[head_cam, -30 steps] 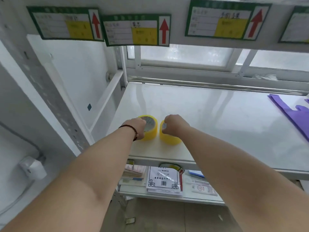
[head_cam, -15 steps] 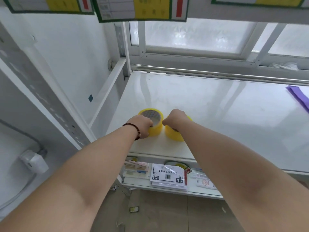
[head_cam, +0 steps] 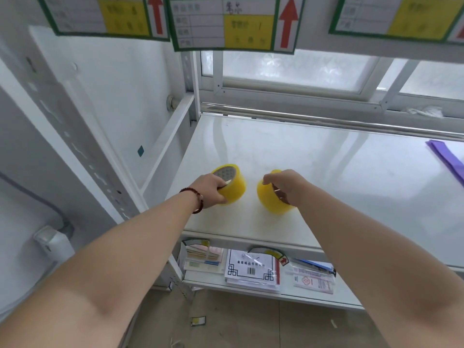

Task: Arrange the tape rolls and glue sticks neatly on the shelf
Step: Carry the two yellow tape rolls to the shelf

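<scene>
Two yellow tape rolls are on the white shelf (head_cam: pixel 326 172), near its front left corner. My left hand (head_cam: pixel 209 188) grips the left tape roll (head_cam: pixel 232 183), thumb in its core, and the roll is tilted with its open core facing up and left. My right hand (head_cam: pixel 288 187) grips the right tape roll (head_cam: pixel 270 197), fingers hooked into its core, and this roll is tipped on its side. A gap separates the two rolls. No glue sticks are in view.
A purple plastic bag (head_cam: pixel 447 159) lies at the shelf's right edge. A chrome rail (head_cam: pixel 326 119) runs along the back. The lower shelf (head_cam: pixel 251 288) holds paper packs (head_cam: pixel 252 270) and envelopes. Label cards (head_cam: pixel 226 23) hang from the shelf above. The upright post (head_cam: pixel 75 146) stands left.
Both hands have moved apart, pulling the two rolls away from each other. The rolls, flat and touching before, are now tilted in my hands. The camera has tipped back up.
</scene>
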